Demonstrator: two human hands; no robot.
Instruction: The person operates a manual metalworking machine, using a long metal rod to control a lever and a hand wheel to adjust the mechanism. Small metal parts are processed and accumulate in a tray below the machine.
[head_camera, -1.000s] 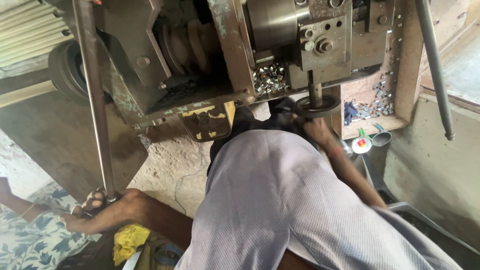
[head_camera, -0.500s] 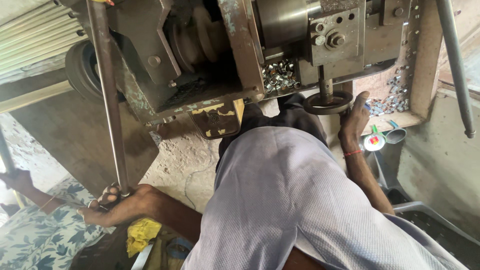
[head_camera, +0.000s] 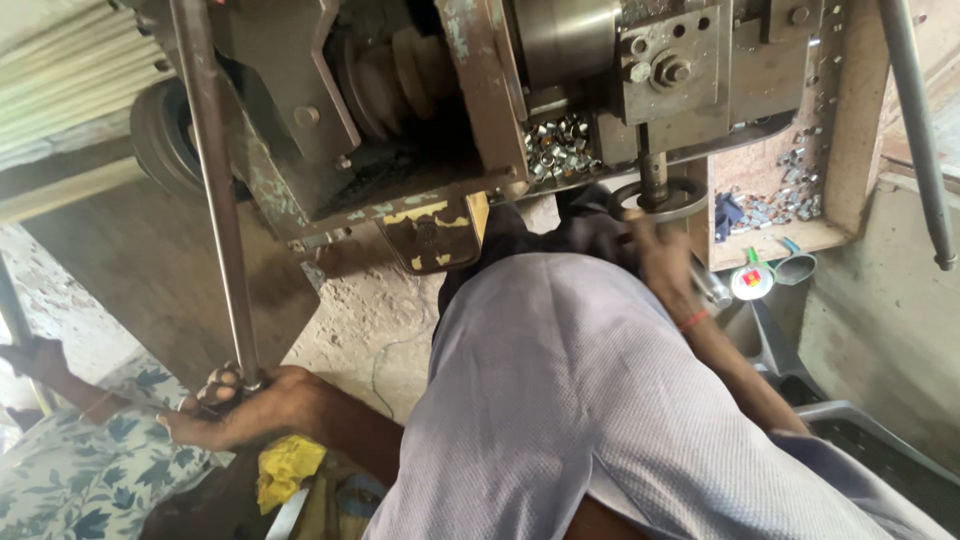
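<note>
My left hand (head_camera: 240, 405) is closed around the lower end of a long upright metal rod (head_camera: 215, 200) at the lower left. My right hand (head_camera: 660, 260) reaches forward past my grey shirt (head_camera: 600, 400). Its fingers are on the near rim of a small round hand wheel (head_camera: 690, 205) under the grimy metal machine (head_camera: 420, 120). That hand is blurred. A red band circles my right wrist (head_camera: 695, 320).
Small metal nuts lie in the machine's tray (head_camera: 555, 150) and in a wooden box (head_camera: 780, 205) on the right. A second rod (head_camera: 915, 130) hangs at the far right. Another person in floral clothing (head_camera: 90, 470) sits at the lower left, one hand (head_camera: 35, 355) out. A yellow cloth (head_camera: 285, 470) lies by my arm.
My right hand has slid from the wheel's right side to its near rim and is now blurred. My left hand keeps its hold on the rod.
</note>
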